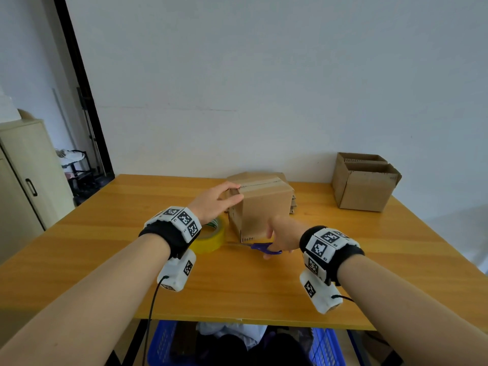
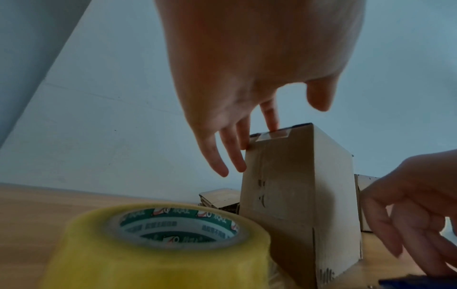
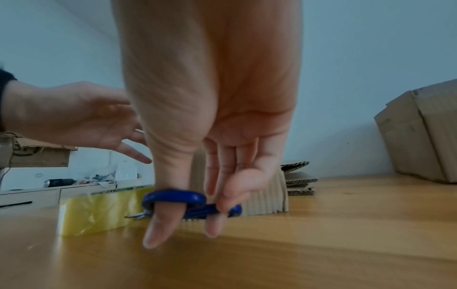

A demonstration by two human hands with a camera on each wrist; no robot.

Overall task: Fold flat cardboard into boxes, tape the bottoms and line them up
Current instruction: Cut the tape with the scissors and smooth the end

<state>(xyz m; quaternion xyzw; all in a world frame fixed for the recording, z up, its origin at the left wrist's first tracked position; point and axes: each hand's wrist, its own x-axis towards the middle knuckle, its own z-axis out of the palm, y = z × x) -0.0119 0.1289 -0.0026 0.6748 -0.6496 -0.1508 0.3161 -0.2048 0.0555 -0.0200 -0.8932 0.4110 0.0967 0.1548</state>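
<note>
A folded cardboard box (image 1: 264,210) stands upside down mid-table, a strip of clear tape along its top seam. My left hand (image 1: 220,200) rests on its top left corner with straight fingers (image 2: 235,154); one fingertip touches the tape end. Just in front of the box, my right hand (image 1: 281,237) holds blue scissors (image 1: 264,247) low on the table, thumb through one ring (image 3: 173,197) and a finger at the other handle. A yellow tape roll (image 1: 210,240) lies flat under my left wrist, left of the box.
Two open-topped boxes (image 1: 364,180) stand side by side at the back right by the wall. Flat cardboard (image 1: 293,204) is stacked behind the middle box. The wooden table (image 1: 237,286) has a blue basket (image 1: 163,344) below its front edge. A cabinet (image 1: 23,175) stands left.
</note>
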